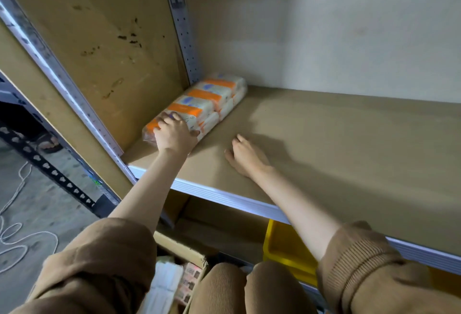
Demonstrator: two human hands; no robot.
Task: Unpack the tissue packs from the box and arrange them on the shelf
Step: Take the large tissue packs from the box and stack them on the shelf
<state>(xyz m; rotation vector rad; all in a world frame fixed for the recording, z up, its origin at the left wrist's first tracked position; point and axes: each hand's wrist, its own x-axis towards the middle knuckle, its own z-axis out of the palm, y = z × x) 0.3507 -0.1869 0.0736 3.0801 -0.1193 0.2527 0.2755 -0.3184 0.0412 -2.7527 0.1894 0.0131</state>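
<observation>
The plastic-wrapped bundle of tissue packs point(212, 99) (orange and white, several packs in one wrap) lies along the left edge of the shelf board point(349, 151). Its far end is in the board's back corner and its long side is against the side panel point(112, 52). The left hand point(174, 136) grips the bundle's near end, fingers curled over the top and thumb on the side facing the board's middle. The right hand point(245, 158) lies on the board's bare middle, fingers loosely spread, holding nothing. Below the board's front edge stands the cardboard box point(184, 251) with more packs in it, and beside it a yellow bin point(282, 246).

I'd worry about the slack wrap. If a finger snags it on letting go, the bundle could skew off the panel, and later rows would then sit crooked.
</observation>
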